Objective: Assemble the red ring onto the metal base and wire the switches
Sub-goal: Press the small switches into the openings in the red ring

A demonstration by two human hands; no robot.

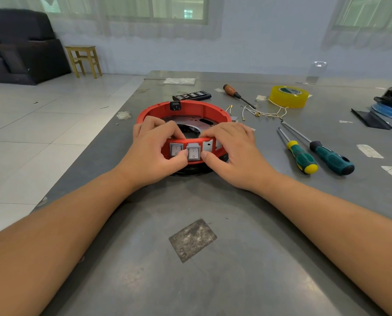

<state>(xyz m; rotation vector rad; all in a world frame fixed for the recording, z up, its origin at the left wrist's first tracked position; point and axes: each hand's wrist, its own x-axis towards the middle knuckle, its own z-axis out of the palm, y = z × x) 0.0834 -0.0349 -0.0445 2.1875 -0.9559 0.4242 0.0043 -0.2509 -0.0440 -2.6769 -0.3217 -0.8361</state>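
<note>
Both hands gripped the red ring (144,115): the left hand (154,147) and right hand (231,147) thumbs pinched the second rocker switch (193,152), probably pushing it into its hole.

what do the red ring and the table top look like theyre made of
The red ring looks like moulded plastic: matte, even colour, ribbed inner wall. The table top looks like bare sheet metal, probably steel: dull grey, scuffed, softly reflective.

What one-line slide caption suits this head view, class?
Both hands, left and right, press a grey rocker switch into the round red plastic ring on a grey metal table.
</note>
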